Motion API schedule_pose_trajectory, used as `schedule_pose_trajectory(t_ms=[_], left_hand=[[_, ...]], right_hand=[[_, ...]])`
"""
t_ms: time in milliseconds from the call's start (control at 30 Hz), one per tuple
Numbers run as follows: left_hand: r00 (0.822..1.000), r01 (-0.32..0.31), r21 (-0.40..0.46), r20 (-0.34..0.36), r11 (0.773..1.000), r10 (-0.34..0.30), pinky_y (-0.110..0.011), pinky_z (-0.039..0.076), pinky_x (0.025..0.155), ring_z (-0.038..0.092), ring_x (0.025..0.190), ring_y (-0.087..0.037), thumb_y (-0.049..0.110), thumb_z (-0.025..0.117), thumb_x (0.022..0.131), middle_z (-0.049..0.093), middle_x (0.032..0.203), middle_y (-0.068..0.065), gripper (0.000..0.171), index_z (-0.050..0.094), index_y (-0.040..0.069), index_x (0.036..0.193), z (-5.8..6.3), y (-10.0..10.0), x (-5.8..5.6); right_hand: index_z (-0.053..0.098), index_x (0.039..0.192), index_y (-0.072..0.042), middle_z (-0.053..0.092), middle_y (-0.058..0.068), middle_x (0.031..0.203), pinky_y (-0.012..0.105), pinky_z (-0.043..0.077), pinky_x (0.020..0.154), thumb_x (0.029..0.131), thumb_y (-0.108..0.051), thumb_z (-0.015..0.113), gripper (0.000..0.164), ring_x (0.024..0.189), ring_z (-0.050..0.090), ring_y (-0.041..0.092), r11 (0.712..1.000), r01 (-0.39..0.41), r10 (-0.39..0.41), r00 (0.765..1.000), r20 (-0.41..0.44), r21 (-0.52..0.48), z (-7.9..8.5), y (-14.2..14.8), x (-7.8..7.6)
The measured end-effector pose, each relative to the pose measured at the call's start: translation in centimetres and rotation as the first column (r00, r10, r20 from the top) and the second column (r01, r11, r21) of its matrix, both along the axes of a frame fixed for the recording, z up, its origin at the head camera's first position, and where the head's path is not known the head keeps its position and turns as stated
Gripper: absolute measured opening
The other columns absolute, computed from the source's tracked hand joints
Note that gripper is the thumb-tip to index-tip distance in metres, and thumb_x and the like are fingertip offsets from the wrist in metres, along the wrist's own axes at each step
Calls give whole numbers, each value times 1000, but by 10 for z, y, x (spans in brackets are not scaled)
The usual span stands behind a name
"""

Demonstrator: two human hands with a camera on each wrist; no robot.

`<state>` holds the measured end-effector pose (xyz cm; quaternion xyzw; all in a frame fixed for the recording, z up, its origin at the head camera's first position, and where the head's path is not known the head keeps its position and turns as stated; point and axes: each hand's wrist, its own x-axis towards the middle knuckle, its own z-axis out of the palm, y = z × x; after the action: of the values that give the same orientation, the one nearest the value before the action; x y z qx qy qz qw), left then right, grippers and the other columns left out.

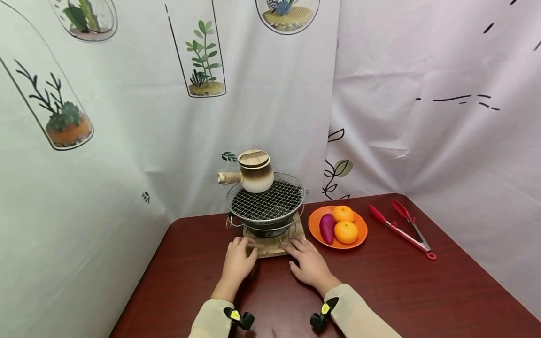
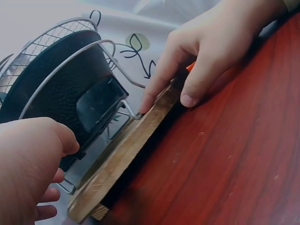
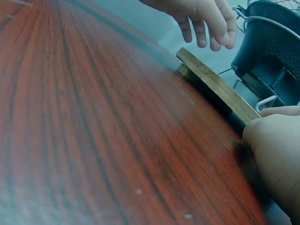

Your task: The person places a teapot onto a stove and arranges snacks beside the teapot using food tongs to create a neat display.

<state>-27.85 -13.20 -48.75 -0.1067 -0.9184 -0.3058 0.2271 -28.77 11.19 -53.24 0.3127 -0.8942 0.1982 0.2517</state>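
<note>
Red-brown wooden desk (image 1: 279, 307) leaves room before and left of the pale wooden board (image 1: 268, 249). At the board's front edge, fingers of the left hand (image 1: 237, 263) hang apart; those of the right hand (image 1: 310, 264) lie spread, index touching it. Right of it: round orange plate (image 1: 314, 228), red-and-silver tongs (image 1: 400, 229). On it, seemingly placed: round black grill (image 1: 276, 202) bearing brown-and-white pot (image 1: 256, 174); perhaps only squaring remains.

From here I see a left sleeve (image 1: 208, 320), plain cream, with a black device (image 1: 246, 321) at its cuff bearing a yellow patch (image 1: 235, 315); to its right, a matching cream right sleeve (image 1: 359, 312) carries a similar black, yellow-marked unit (image 1: 318, 322).
</note>
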Motion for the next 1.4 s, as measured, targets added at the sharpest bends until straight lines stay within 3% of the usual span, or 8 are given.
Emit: schedule_pose_trajectory(t_ms=[467,1000,1400], left_hand=[[998,-7,-24,-55,1000,6,-49,47,89,53,102,-32,15,72,88,59,101,-5,12,73,17,99,-17,14,-3],[989,-40,-93,-143,995,26,-48,49,84,53,99,-31,14,73,86,59,101,-9,11,75,15,97,-30,25,-3],[978,-3,-200,-206,980,-39,-46,50,81,53,95,-30,8,74,81,60,101,-9,18,74,15,97,-34,18,-3]], right_hand=[[67,134,-17,62,11,134,53,36,113,86,-17,69,48,131,51,37,1000,-5,5,1000,7,15,1,-1,-3],[66,134,-16,61,13,136,55,36,112,86,-16,69,47,132,51,39,1000,-10,10,1000,25,6,4,1,-1],[68,133,-16,60,14,139,55,35,113,89,-19,69,44,134,50,38,1000,-5,6,999,52,-9,4,4,1]])
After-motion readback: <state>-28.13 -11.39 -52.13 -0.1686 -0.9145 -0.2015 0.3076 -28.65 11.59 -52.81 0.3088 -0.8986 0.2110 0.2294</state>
